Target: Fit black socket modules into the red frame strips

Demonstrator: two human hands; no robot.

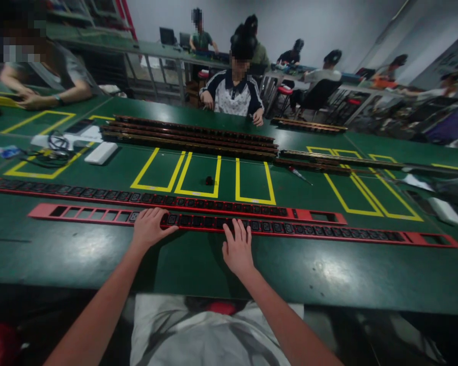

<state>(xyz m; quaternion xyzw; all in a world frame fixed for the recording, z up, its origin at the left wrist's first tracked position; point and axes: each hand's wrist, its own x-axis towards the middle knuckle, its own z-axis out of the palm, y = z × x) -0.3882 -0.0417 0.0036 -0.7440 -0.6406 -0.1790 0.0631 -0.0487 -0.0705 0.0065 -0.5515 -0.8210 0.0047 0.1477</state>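
Two long red strips with rows of black sockets lie side by side across the green table (198, 269). My left hand (149, 227) rests on the near red strip (309, 231), fingers bent over a socket at its left part. My right hand (237, 247) lies flat with spread fingers touching the same strip a little to the right. The left end of this strip has several empty square openings. The far red strip (80, 191) lies just behind it, untouched.
Yellow tape rectangles mark the table. A small black part (209, 180) sits in one. Dark long strips (191, 140) are stacked beyond. A white box (101, 152) and cables (51, 150) lie at left. A person (234, 89) sits opposite; others work around.
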